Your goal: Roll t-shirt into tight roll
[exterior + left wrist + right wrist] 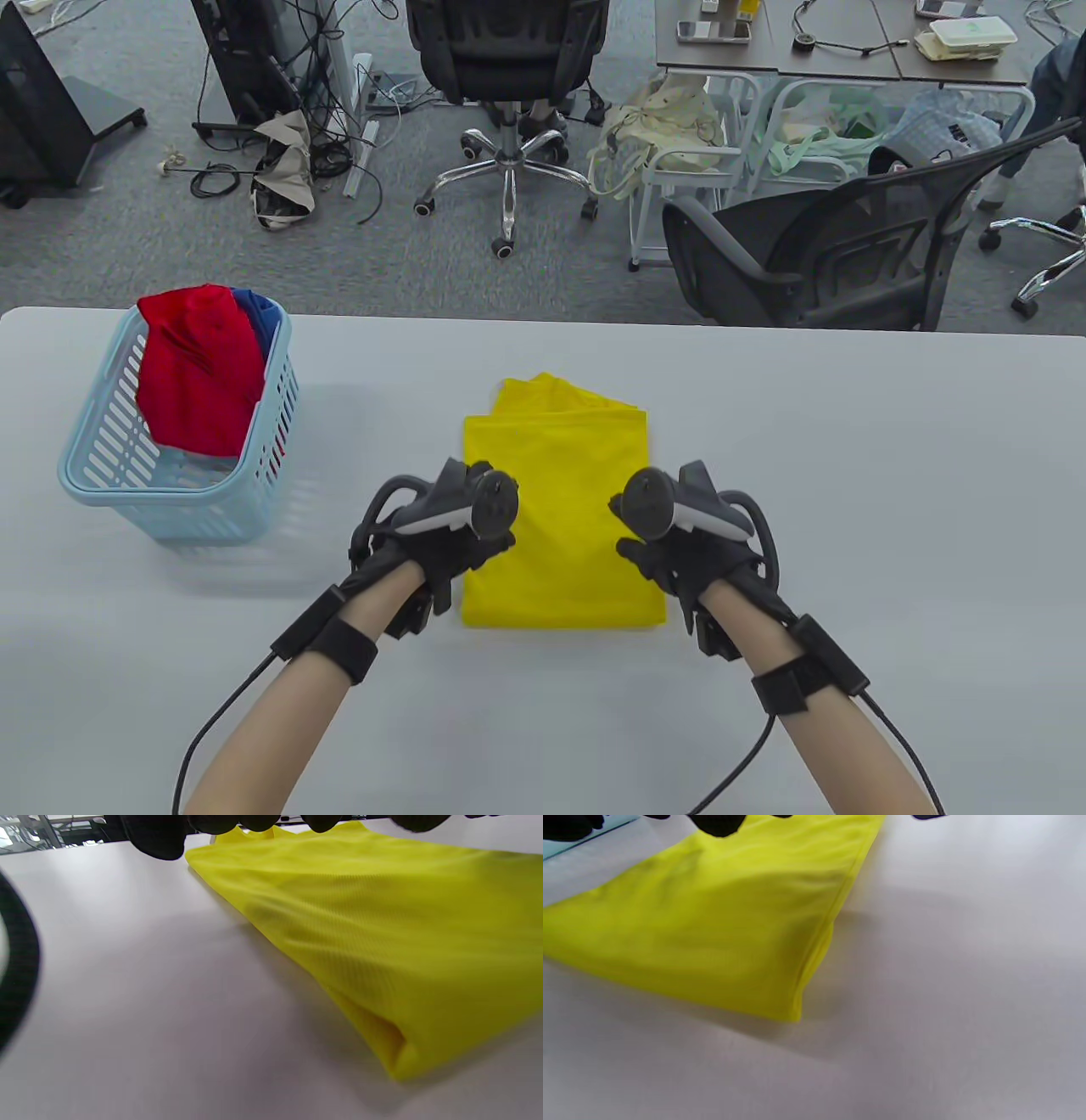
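Observation:
A yellow t-shirt (560, 509) lies folded into a flat rectangle in the middle of the grey table (848, 509), with loose folds at its far end. My left hand (471, 552) is at the shirt's left edge and my right hand (652, 556) at its right edge, both over the near half. In the left wrist view my fingertips (157, 836) hang over the shirt (382, 921) with no cloth gripped. In the right wrist view my fingertips (717, 823) hang over the shirt (712, 921) in the same way. I cannot tell whether they touch the cloth.
A light blue plastic basket (102, 488) stands at the left of the table with a red garment (199, 373) and a blue one (259, 318) in it. Office chairs and cables lie beyond the table's far edge.

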{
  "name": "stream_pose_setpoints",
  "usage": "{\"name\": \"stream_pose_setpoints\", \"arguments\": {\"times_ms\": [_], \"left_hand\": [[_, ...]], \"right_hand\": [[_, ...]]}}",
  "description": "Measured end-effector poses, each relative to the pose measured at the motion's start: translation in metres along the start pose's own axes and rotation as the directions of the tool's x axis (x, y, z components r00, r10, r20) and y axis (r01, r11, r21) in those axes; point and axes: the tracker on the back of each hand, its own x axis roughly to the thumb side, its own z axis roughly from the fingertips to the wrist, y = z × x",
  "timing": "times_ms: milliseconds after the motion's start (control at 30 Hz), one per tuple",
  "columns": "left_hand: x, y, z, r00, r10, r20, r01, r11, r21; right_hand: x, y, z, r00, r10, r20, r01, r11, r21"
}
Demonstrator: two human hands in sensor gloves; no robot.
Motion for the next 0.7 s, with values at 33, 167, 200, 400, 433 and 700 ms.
{"name": "stream_pose_setpoints", "arguments": {"times_ms": [33, 167, 200, 400, 433, 700], "left_hand": [[0.003, -0.011, 0.005, 1.000, -0.012, 0.019, 0.012, 1.000, -0.024], [0.010, -0.054, 0.025, 0.983, -0.181, -0.020, 0.179, 0.982, -0.060], [0.011, -0.051, 0.030, 0.975, -0.224, -0.009, 0.223, 0.974, -0.046], [0.037, -0.036, 0.068, 0.948, -0.314, -0.052, 0.317, 0.945, 0.077], [0.039, -0.037, 0.072, 0.962, -0.269, -0.038, 0.271, 0.956, 0.113], [0.040, -0.057, 0.065, 0.949, -0.313, -0.049, 0.315, 0.919, 0.239]], "right_hand": [[0.002, 0.010, 0.005, 1.000, 0.023, 0.007, -0.023, 1.000, 0.015], [0.005, 0.058, 0.017, 0.992, 0.123, -0.009, -0.122, 0.987, 0.106], [0.007, 0.064, 0.023, 0.987, 0.162, -0.010, -0.160, 0.982, 0.100], [0.013, 0.054, 0.058, 0.995, 0.095, 0.021, -0.095, 0.995, 0.018], [0.012, 0.051, 0.064, 0.996, 0.091, 0.011, -0.091, 0.995, -0.029], [0.014, 0.069, 0.053, 0.981, 0.192, 0.000, -0.191, 0.978, -0.088]]}}
